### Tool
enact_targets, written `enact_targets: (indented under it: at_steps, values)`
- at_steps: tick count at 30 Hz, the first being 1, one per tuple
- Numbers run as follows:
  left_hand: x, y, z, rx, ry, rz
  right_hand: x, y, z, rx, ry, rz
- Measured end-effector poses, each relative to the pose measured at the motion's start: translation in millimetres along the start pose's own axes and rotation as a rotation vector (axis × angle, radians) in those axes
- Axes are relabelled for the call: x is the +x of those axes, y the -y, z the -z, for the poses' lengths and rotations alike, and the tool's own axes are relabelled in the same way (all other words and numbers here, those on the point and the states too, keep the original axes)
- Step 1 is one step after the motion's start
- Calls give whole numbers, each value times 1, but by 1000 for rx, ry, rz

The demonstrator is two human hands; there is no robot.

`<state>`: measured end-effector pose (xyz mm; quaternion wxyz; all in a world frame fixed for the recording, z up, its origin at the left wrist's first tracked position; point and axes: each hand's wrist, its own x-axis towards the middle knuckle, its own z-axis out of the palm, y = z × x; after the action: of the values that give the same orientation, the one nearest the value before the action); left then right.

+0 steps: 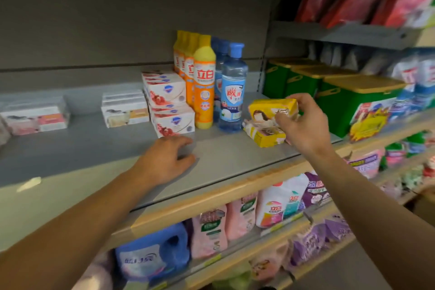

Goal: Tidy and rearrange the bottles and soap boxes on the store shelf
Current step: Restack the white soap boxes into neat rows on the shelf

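Bottles and white soap boxes [168, 103] already line the shelf [98, 148] back. Right hand [303, 122] pinches 1 yellow soap box [270, 107] above another; left hand [164, 160] rests relaxed, holding nothing.

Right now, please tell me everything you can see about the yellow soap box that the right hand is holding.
The yellow soap box is a small rectangular carton, seemingly printed cardboard, with a pictured face on its front and a white panel beside it. Its print is too blurred to read. The right hand pinches its right end, fingers across the front. It is held roughly level, slightly tilted, just above a similar yellow box lying on the grey shelf; whether the two touch is unclear. It sits right of the blue bottle.
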<state>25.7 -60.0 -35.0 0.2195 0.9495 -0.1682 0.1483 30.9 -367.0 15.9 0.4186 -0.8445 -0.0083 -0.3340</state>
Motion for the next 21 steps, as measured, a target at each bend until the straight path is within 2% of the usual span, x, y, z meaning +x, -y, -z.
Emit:
enact_targets:
  at_steps: [2, 4, 9, 13, 21]
  values:
    - [0, 0, -3, 58, 3, -38, 8, -16, 4, -121, -44, 80]
    - [0, 2, -4, 84, 3, -54, 15, -29, 2, -249, -17, 147]
    - [0, 2, -5, 88, -27, -83, 5, -47, -7, -417, 378, 261]
    - [-1, 2, -6, 87, -29, -75, 0, -51, -9, -468, 352, 301]
    - [-2, 3, -6, 74, -40, -54, 16, -36, -16, -553, 376, 230]
